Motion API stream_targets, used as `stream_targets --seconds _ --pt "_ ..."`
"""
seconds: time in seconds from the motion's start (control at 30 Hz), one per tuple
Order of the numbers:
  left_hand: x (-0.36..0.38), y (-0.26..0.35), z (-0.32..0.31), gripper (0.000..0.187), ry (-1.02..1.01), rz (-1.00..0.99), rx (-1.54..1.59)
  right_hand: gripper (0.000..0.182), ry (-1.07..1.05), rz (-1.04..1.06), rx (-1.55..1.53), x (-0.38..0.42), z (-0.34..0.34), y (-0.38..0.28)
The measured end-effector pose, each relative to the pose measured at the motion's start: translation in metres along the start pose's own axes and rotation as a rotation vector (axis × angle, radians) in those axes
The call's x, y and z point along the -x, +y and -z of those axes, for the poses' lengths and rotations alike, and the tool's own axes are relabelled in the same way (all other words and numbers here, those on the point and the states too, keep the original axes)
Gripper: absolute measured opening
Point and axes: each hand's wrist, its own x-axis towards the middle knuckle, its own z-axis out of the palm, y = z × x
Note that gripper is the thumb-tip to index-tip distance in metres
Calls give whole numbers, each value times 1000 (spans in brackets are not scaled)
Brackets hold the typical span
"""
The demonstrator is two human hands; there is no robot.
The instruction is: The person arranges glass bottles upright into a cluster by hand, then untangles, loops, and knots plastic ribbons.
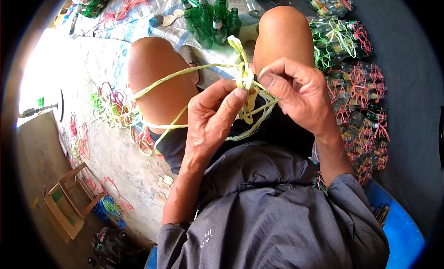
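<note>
Above my lap, a pale yellow-green plastic twine (246, 79) is bunched into a knot with loops hanging from it. My left hand (215, 114) pinches the knot between thumb and forefinger. My right hand (296, 91) is closed just right of the knot, thumb against forefinger; a thin strand seems to run to it, but its grip is partly hidden. Long strands of the twine stretch left across my bare knee. One loose end sticks up above the knot.
Green bottles (212, 21) stand on a sheet beyond my knees. Bundles of tied bottles (356, 98) are stacked along the right. Tangled twine (113, 107) lies on the floor at left, near a wooden frame (76, 188). A blue surface (400, 227) is at lower right.
</note>
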Motion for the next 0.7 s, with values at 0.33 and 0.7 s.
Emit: stream_targets --seconds 0.33,0.7 --pt "3 -5 -4 14 86 -103 -242 14 -46 -132 -273 -7 -5 13" --pt "3 -8 -2 18 197 -50 -169 18 90 -166 -606 -14 11 18"
